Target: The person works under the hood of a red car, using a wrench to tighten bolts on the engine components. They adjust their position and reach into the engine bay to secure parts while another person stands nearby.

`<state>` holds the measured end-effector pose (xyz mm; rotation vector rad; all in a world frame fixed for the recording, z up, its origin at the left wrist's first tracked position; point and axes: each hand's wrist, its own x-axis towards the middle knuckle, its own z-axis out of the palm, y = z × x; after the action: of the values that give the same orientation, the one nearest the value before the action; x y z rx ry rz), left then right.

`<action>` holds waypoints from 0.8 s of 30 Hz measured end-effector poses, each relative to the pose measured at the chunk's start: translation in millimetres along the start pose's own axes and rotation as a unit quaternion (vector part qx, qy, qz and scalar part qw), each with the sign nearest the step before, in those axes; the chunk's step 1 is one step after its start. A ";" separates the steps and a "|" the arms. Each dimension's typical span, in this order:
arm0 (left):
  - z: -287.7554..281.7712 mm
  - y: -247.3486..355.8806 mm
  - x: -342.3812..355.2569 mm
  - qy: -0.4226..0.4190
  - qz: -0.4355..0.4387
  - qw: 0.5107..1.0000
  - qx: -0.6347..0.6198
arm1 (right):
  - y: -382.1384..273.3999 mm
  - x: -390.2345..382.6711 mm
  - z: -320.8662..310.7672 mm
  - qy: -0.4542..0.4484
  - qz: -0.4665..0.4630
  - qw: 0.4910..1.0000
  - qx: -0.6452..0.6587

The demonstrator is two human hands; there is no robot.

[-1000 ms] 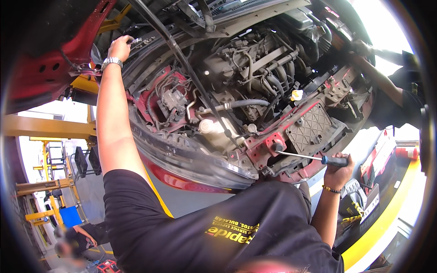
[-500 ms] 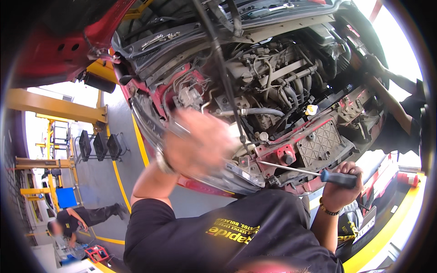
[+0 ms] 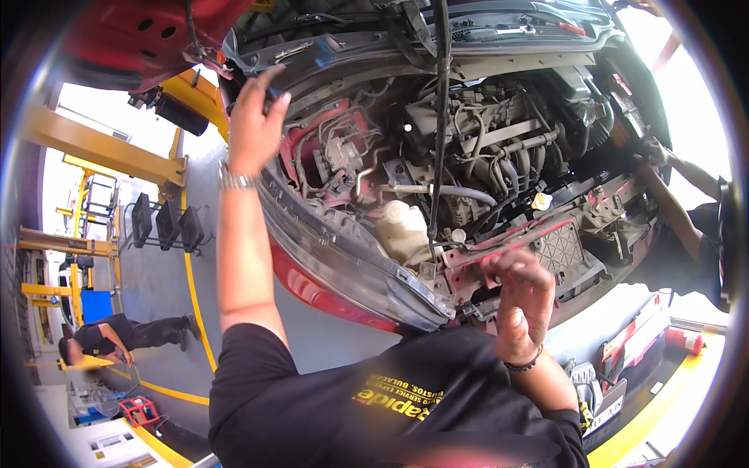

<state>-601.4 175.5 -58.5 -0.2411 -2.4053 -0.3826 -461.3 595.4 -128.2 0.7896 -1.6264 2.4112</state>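
Observation:
My left hand (image 3: 261, 125), with a metal watch on its wrist, reaches over the car's left front corner by the windshield cowl (image 3: 312, 80). Its fingers and thumb are apart; a small dark-blue patch shows between them, too unclear to name. Just beyond, a blurred blue thing (image 3: 326, 51) and some metal tools (image 3: 293, 51) lie on the cowl. My right hand (image 3: 527, 300), wearing a beaded bracelet, is raised before the front crossmember. Its fingers are loosely bent, apart from the thumb, with nothing seen in them. Ahead is the exposed engine (image 3: 488, 136) and a whitish fluid reservoir (image 3: 402, 232).
A dark hood prop rod (image 3: 441, 117) stands across the bay. The raised red hood (image 3: 133, 39) hangs at upper left. Another person's arms (image 3: 675, 175) reach in at the right. A headlight (image 3: 351, 265) borders the near left. Another person (image 3: 117, 339) bends over far left.
My left hand has moved up and left to the cowl. The blue-handled screwdriver is gone from my right hand, which has shifted left. The reservoir is now uncovered.

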 end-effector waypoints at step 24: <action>124.7 -165.1 105.3 -0.092 0.030 0.982 0.165 | -4.0 -162.5 -168.9 0.280 0.230 0.885 -0.292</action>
<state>-800.4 69.6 -114.3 -0.2053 -2.5893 0.0717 -379.7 777.1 -251.7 -0.3982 -2.2233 1.8845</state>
